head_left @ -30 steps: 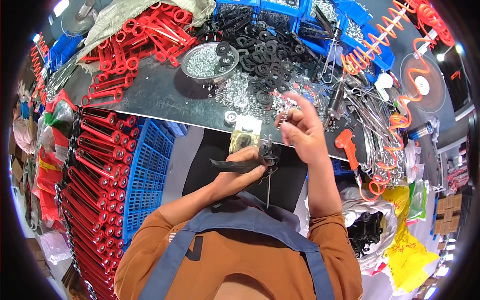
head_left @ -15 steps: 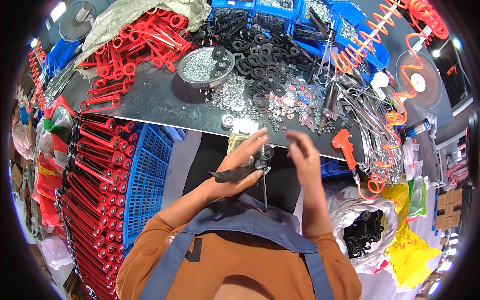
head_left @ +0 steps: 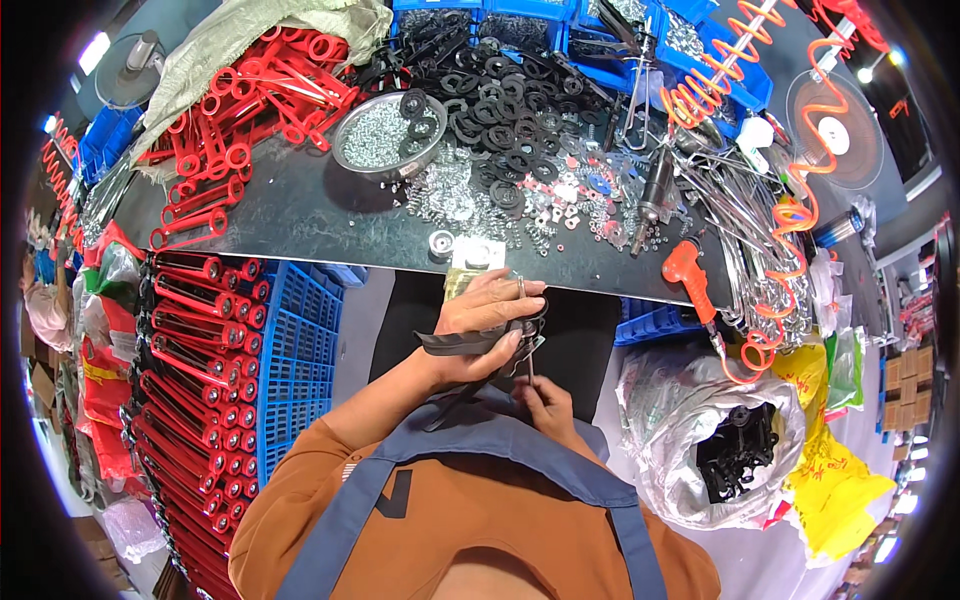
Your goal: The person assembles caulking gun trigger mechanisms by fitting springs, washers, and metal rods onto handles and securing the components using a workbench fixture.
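My left hand [head_left: 470, 320] is closed around a black plastic part with a pointed, lever-like arm [head_left: 450, 345], just off the table's front edge. A thin metal rod [head_left: 530, 368] runs down from that part toward my lap. My right hand [head_left: 550, 408] pinches the rod near its lower end, close to the blue apron. Fingers hide much of the black part's middle. Just beyond my left hand, a bright metal block [head_left: 478, 254] sits at the table edge, with a small round metal piece [head_left: 440, 243] beside it.
On the dark table [head_left: 300, 215] are red arms [head_left: 265, 95], a steel bowl [head_left: 388, 135] of small parts, black rings [head_left: 505, 110] and loose springs. An orange air gun [head_left: 688, 275] lies at right. Racked red tubes [head_left: 205, 380] and a white sack [head_left: 665, 450] flank me.
My right hand has come down from beside the table edge and now grips the rod's lower end. My left hand keeps its hold on the black part, almost unmoved.
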Demonstrator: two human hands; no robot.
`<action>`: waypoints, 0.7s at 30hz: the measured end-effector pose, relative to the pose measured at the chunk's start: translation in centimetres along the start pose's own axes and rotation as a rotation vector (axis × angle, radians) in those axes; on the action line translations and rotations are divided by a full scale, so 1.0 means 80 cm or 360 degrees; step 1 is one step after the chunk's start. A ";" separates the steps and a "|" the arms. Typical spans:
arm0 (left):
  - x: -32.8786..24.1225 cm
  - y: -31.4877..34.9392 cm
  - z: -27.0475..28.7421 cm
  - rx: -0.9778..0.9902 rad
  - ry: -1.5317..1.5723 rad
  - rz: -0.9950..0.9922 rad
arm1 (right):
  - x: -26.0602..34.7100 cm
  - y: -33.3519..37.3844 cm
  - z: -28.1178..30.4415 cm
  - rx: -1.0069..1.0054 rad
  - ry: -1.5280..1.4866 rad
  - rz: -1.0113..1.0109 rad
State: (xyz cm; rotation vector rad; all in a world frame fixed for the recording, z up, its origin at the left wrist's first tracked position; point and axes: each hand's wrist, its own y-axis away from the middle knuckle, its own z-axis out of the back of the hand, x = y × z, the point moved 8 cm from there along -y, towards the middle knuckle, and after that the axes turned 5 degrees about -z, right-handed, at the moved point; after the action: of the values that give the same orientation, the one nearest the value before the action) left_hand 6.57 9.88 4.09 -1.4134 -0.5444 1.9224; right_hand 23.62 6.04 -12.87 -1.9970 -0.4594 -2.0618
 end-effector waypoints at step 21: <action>0.104 0.162 0.114 -0.1047 0.0799 0.1084 | 0.190 -0.584 0.289 -0.1662 0.1024 0.0888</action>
State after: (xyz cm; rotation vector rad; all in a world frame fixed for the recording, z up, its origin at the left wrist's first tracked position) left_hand -7.13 7.72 -7.25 -2.6869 -0.5051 1.8059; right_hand 26.67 58.71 -0.12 -1.3291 1.3569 -2.5266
